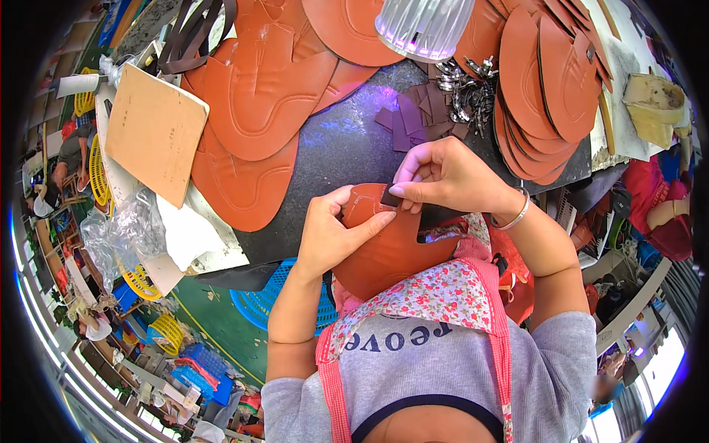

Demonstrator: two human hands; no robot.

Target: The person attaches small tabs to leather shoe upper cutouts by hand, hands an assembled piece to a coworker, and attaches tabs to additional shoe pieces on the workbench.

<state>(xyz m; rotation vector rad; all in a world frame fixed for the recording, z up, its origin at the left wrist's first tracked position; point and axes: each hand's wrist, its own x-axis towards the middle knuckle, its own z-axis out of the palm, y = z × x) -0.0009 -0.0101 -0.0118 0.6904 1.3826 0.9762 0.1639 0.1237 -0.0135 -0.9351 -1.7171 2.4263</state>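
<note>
Near the dark tabletop's (319, 171) edge, I see the left hand (329, 230) gripping the brown panel (380, 255), seemingly to steady it, while the right hand (449, 173) pinches a dark tab (388, 196) at its top

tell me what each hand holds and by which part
The left hand grips an orange-brown panel by its upper left side; the right hand pinches a small dark strip near its right end.

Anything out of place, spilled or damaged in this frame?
Crumpled clear plastic bunches at the left edge of the table, sticking out past it. Small dark strips lie jumbled beside metal buckles, though that looks like ordinary clutter. No spill shows, and the brown piece in the left hand has no obvious tear.
</note>
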